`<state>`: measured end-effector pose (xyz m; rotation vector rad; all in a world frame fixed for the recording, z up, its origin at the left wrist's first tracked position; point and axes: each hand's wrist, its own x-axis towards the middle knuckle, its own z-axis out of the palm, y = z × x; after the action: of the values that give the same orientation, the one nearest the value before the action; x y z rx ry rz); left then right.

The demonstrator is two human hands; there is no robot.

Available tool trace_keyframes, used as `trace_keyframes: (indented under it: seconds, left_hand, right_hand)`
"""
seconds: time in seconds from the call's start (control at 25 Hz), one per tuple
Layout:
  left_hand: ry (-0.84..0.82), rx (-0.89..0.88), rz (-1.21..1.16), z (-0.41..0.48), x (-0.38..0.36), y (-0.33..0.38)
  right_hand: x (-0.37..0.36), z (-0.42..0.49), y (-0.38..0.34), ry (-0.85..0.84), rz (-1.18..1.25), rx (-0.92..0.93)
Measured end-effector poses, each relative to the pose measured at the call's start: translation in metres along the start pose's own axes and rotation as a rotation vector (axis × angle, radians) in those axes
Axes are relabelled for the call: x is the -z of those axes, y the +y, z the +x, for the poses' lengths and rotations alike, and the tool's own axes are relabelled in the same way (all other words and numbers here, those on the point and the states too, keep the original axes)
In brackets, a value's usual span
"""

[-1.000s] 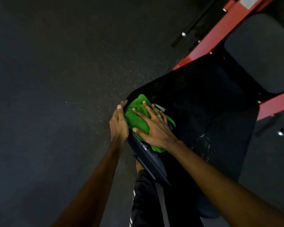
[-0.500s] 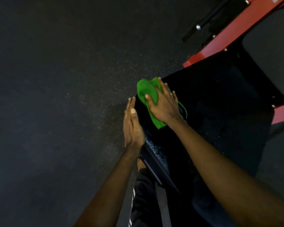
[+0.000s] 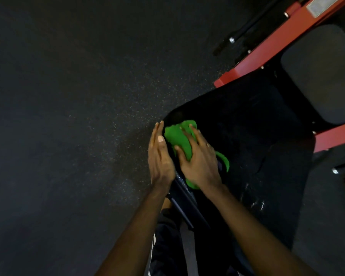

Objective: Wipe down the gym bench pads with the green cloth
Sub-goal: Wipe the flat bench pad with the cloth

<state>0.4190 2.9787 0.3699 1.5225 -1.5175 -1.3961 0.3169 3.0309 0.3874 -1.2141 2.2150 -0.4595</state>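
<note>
Hands first: how does the left hand [image 3: 159,156] lie?

— On edge, with the arm reaching in from the lower middle. Its fingers are straight and together, laid against the left side of the black pad [image 3: 247,136], close to the rounded corner. It grasps nothing.

And the right hand [image 3: 199,158]?

— Palm down on the pad, with the arm coming in from the lower right. The fingers are spread and only slightly bent, pressing on the green cloth [image 3: 177,136], and the thumb rests on the cloth's left side. A ring [image 3: 207,144] shows on one finger. It is a loose, pressing hand, not a clenched one.

Where does the cloth lie under it?

— Bunched on the pad near that corner, just beside the left hand's fingers. Most of what shows lies between thumb and forefinger. A strip pokes out by the wrist, and a thin curl shows right of the knuckles.

Anything else around it?

— Wet streaks [image 3: 255,204] glint on the pad to the right of the right forearm. A grey pad [image 3: 323,72] sits beyond, between red frame bars [image 3: 267,46], over a dark speckled floor [image 3: 68,96].
</note>
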Motion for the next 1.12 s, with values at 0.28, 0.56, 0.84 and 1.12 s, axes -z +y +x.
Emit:
trace_keyframes:
  seconds: [0.28,0.56,0.84,1.12]
  left_hand:
    - [-0.033,0.004,0.138,0.007,0.001,0.009]
    - [-0.09,0.171,0.196,0.037,-0.004,0.024]
    - [-0.089,0.083,0.236,0.036,-0.005,0.023]
    - [-0.08,0.052,0.248,0.039,-0.004,0.02]
  right_hand:
    - [0.006,0.119,0.002,0.008,0.005,-0.146]
    - [0.007,0.015,-0.006,-0.001,0.034,0.045]
    - [0.017,0.157,0.053,0.133,0.054,-0.383]
    - [0.007,0.012,-0.007,0.024,0.028,-0.064]
